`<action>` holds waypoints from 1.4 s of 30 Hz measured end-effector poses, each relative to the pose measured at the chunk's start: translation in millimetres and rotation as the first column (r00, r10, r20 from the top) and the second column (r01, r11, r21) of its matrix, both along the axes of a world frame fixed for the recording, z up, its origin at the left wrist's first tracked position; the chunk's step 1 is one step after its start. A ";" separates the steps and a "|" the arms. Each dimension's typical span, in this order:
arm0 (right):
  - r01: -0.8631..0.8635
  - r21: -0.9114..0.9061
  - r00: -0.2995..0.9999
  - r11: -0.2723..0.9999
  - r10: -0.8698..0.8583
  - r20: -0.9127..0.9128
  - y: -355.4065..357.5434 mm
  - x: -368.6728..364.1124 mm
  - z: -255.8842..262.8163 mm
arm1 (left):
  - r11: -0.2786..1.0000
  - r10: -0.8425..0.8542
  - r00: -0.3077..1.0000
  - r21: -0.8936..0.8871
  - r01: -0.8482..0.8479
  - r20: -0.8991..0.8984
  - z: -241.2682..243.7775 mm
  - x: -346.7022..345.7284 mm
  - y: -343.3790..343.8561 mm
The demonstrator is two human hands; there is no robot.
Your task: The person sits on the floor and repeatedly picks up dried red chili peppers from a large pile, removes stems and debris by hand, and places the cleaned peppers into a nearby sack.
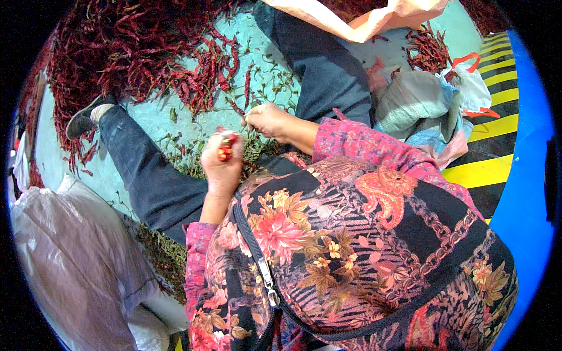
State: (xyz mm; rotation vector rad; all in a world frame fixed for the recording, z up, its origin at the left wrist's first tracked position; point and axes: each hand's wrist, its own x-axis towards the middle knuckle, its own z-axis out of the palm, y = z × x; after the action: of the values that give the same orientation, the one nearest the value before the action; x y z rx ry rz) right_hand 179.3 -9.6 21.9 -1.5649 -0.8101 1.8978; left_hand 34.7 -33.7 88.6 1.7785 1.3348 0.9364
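My left hand [222, 160], its palm side turned up, is closed around several red dried chili peppers [226, 149]. To its right, my right hand [265, 120] pinches the stem end of a dark red dried chili [237, 108] between thumb and fingertips. The hands are apart, above the floor between my outstretched legs. Below and around them lie loose green chili stems [189, 158]. Beyond, a large heap of dried red chilies [131, 48] spreads over the pale green floor [151, 120].
A translucent plastic sack [79, 254] stands at the lower left. On the right lie a crumpled woven sack [412, 98], a white plastic bag with red handles [472, 85] and a smaller chili pile [428, 48]. Yellow-black floor striping [487, 171] borders a blue floor [527, 145].
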 end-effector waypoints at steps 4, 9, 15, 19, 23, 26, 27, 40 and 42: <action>-0.545 0.480 0.807 0.688 0.275 0.522 -10.5 0.8 18.8 | 1.000 -0.025 0.970 -0.021 0.021 -0.241 -19.9 -8.4 4.2; -0.687 0.463 0.668 0.560 0.237 0.705 -14.0 -4.1 29.9 | 0.990 -0.089 0.897 -0.136 0.032 -0.432 -25.5 -16.1 3.0; -0.124 0.161 0.931 0.979 0.059 0.360 4.1 4.1 -33.4 | 0.966 -0.259 0.962 -0.028 0.257 -0.084 14.6 10.0 -2.5; -0.529 0.288 0.669 0.798 0.183 0.720 27.2 1.2 -45.9 | 0.930 -0.065 0.934 -0.360 -0.071 -0.351 -21.0 -10.6 2.4; -0.663 0.239 0.473 0.710 0.149 0.869 40.5 -11.6 -37.5 | 0.927 0.139 0.961 -0.310 -0.211 -0.238 -36.1 -24.4 -2.2; -0.607 0.324 0.621 0.726 0.179 0.763 42.0 -7.6 -43.5 | 0.788 0.402 0.903 -0.559 -0.258 0.150 -36.9 -24.4 4.6; -0.588 0.364 0.685 0.722 0.206 0.699 39.6 -7.7 -37.9 | 0.696 0.505 0.833 -0.677 -0.238 0.227 -35.3 -29.5 4.8; -0.490 0.407 0.871 0.771 0.438 0.222 1.4 -11.1 9.0 | 0.657 0.579 0.654 -0.754 -0.020 0.487 -36.7 -23.9 14.8; -0.485 0.383 0.875 0.786 0.442 0.199 2.7 -9.6 14.2 | 0.656 0.566 0.663 -0.754 -0.002 0.490 -33.2 -22.1 13.6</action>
State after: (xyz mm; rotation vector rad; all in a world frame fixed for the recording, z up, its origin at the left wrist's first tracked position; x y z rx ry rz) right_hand 169.7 -6.9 36.1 -1.2639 -1.6608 1.7901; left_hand 12.5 -20.1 55.5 0.4778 1.2331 0.9489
